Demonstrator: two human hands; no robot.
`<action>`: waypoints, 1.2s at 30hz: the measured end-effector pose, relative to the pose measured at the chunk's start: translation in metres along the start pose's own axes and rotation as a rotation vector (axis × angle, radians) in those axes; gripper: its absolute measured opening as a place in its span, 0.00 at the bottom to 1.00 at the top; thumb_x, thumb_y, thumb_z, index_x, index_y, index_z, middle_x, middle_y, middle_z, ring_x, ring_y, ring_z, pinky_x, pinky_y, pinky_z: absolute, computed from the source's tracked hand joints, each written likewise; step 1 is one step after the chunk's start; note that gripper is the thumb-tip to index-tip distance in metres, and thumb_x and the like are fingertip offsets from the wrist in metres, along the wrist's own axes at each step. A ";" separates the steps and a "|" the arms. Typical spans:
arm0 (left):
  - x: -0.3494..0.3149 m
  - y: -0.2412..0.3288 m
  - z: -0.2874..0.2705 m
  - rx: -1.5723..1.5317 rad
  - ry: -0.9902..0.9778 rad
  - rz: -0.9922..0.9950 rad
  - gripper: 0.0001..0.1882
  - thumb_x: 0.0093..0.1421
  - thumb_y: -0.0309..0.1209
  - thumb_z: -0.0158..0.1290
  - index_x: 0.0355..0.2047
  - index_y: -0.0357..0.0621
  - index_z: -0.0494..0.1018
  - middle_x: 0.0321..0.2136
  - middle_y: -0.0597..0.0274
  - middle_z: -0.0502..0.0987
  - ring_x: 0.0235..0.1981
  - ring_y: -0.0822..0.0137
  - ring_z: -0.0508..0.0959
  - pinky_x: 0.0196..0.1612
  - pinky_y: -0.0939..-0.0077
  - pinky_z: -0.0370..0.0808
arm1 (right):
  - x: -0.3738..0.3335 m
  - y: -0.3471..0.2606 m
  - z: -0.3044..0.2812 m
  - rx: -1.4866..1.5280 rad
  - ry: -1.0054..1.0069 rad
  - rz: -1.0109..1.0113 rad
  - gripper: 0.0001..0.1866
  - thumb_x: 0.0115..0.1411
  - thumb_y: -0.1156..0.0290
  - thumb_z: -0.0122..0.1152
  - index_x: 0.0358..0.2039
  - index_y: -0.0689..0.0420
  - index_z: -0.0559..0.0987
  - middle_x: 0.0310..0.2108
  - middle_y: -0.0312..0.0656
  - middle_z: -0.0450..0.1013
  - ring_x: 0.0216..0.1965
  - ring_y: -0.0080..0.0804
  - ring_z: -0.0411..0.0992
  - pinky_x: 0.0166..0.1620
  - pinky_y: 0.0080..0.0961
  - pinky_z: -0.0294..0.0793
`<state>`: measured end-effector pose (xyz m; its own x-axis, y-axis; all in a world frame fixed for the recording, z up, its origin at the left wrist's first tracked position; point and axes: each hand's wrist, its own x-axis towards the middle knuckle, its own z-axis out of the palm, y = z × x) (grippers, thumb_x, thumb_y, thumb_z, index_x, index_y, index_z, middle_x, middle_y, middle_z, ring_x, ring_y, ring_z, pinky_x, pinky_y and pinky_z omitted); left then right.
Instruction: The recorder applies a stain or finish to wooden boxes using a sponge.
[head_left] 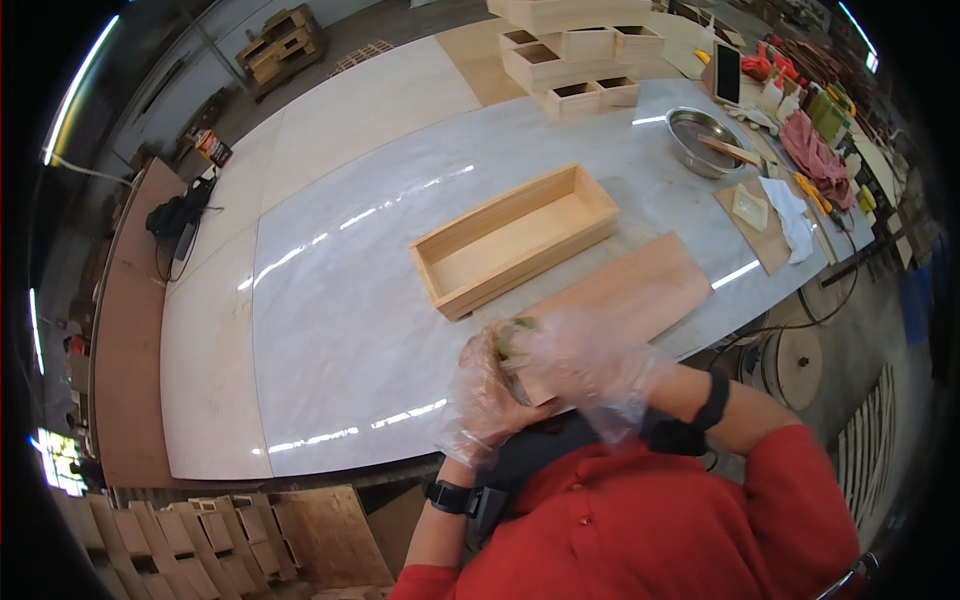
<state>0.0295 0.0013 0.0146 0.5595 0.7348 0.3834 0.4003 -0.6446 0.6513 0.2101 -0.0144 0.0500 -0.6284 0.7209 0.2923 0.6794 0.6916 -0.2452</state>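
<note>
Both my hands wear clear plastic gloves and work close together at the table's front edge. My left hand is curled at the near end of a thin wooden board, its thumb by the board's corner. Between the hands shows a small greenish thing, too blurred to name; what my left fingers close round is partly hidden. My right hand is smeared by motion over the board's near end, and its fingers cannot be made out. Just beyond the board lies an open, shallow rectangular wooden box.
At the back stand several compartmented wooden boxes. To the right are a metal bowl with a brush across it, a white cloth, a pink cloth and bottles. A cable hangs off the right edge.
</note>
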 end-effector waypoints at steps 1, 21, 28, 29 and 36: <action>-0.001 0.006 -0.002 -0.019 0.010 -0.078 0.46 0.33 0.48 0.70 0.50 0.39 0.66 0.41 0.47 0.72 0.45 0.46 0.71 0.50 0.56 0.70 | -0.005 0.004 -0.005 0.009 -0.008 -0.019 0.11 0.60 0.67 0.52 0.40 0.58 0.75 0.30 0.47 0.74 0.26 0.49 0.73 0.29 0.38 0.75; 0.002 0.015 -0.006 -0.126 0.006 -0.148 0.43 0.33 0.45 0.70 0.49 0.39 0.66 0.42 0.46 0.72 0.46 0.46 0.71 0.52 0.57 0.68 | -0.128 0.027 -0.060 -0.594 0.209 0.355 0.15 0.54 0.69 0.55 0.42 0.58 0.75 0.29 0.42 0.72 0.29 0.38 0.72 0.31 0.34 0.71; -0.005 -0.004 0.012 -0.294 0.065 -0.174 0.45 0.34 0.46 0.71 0.51 0.40 0.66 0.44 0.45 0.73 0.48 0.45 0.71 0.52 0.56 0.69 | -0.029 -0.069 -0.014 -0.062 0.146 0.199 0.13 0.52 0.72 0.56 0.39 0.58 0.73 0.18 0.38 0.66 0.19 0.38 0.68 0.24 0.36 0.70; -0.003 -0.004 0.011 -0.291 0.062 -0.169 0.45 0.34 0.46 0.71 0.51 0.40 0.66 0.44 0.45 0.73 0.48 0.45 0.71 0.52 0.56 0.69 | -0.032 -0.064 -0.022 -0.064 0.152 0.201 0.13 0.52 0.72 0.56 0.39 0.58 0.73 0.18 0.38 0.66 0.19 0.38 0.68 0.24 0.36 0.70; 0.001 0.009 -0.002 -0.219 -0.018 -0.166 0.45 0.34 0.46 0.71 0.52 0.43 0.66 0.44 0.48 0.73 0.48 0.47 0.72 0.52 0.57 0.70 | -0.148 0.053 -0.063 -0.697 0.046 0.475 0.13 0.51 0.69 0.55 0.37 0.59 0.76 0.39 0.49 0.70 0.35 0.40 0.72 0.36 0.37 0.72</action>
<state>0.0321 -0.0032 0.0219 0.5127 0.8217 0.2489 0.3227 -0.4530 0.8310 0.3631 -0.0872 0.0521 -0.2113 0.9150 0.3437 0.9553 0.1189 0.2707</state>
